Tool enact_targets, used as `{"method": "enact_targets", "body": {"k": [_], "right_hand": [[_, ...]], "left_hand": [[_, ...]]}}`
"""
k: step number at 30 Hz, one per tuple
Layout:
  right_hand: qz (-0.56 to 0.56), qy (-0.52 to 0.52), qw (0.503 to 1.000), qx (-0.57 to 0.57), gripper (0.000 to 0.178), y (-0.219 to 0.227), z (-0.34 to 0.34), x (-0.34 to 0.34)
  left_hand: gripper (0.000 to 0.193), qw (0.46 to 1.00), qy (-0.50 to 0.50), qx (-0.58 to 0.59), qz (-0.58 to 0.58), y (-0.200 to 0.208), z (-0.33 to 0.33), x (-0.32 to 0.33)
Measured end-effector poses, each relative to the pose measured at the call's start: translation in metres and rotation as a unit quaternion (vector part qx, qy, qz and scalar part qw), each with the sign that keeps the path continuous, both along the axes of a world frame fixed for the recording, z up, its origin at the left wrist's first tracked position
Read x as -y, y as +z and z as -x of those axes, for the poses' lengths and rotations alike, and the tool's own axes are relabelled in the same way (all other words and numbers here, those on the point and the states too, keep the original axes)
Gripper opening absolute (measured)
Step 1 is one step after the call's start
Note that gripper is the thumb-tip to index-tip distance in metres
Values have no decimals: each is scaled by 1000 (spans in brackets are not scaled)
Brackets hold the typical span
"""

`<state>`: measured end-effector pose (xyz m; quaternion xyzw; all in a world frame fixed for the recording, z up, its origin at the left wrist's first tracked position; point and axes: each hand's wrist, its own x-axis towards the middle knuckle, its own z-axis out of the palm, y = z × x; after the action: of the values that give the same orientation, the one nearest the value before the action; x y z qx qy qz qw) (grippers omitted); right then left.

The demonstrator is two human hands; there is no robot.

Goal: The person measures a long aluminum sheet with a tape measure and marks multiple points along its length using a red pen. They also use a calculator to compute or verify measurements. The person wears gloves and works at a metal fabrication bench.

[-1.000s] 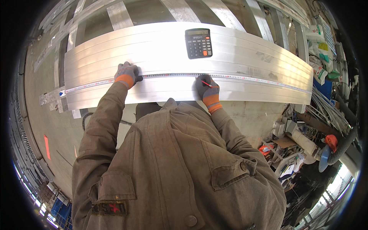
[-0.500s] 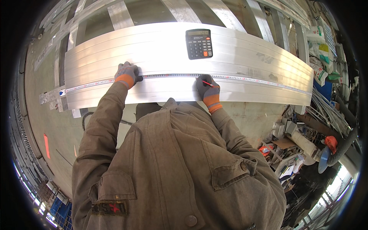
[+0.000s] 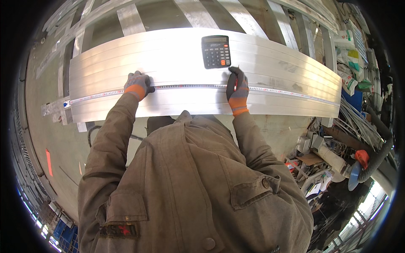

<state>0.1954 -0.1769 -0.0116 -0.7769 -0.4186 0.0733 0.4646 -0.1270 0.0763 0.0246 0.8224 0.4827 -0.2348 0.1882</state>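
A silvery metal panel (image 3: 177, 103) made of long parallel strips lies crosswise in front of me. Along its length runs a white tape measure (image 3: 194, 86) with red marks. My left hand (image 3: 138, 85), in a grey and orange glove, rests on the panel and pins the tape down, its fingers bent and thumb beside the tape. My right hand (image 3: 238, 89), gloved alike, is over the tape further right, closed around a slim red pen (image 3: 235, 85), most of it hidden by the fingers. Just beyond that hand lies a black calculator (image 3: 216, 52).
Metal crossbars (image 3: 196, 14) of a frame carry the panel and extend behind it. White and green sacks (image 3: 348, 59) are stacked at the far right. Thin metal rods (image 3: 358, 120), a grey hose (image 3: 377, 162) and a cluttered shelf (image 3: 314, 173) stand at right.
My right hand has moved a little to the right and away from me, up toward the calculator, still with the pen. My left hand stays in place on the tape.
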Motion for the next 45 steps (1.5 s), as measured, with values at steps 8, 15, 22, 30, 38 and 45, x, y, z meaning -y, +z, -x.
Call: {"method": "enact_targets", "body": {"k": [8,15,22,30,38,45], "right_hand": [[134,-5,988,75,30,-2,-19,-35],[-14,-16,987,-158,32,13,48,5],[85,87,978,-167,27,10,89,25],[88,6,971,-222,20,2,107,19],[75,14,985,-157,10,-7,113,18],[60,7,990,-127,9,-7,115,11]], "left_hand": [[36,1000,6,13,-2,1,2,1],[36,1000,-6,18,-4,-8,7,0],[37,1000,-10,21,-2,-7,7,-2],[38,1000,-5,-17,3,2,-2,-2],[38,1000,-10,-13,3,6,-2,-2],[39,1000,-15,-21,1,8,-3,-1]]}}
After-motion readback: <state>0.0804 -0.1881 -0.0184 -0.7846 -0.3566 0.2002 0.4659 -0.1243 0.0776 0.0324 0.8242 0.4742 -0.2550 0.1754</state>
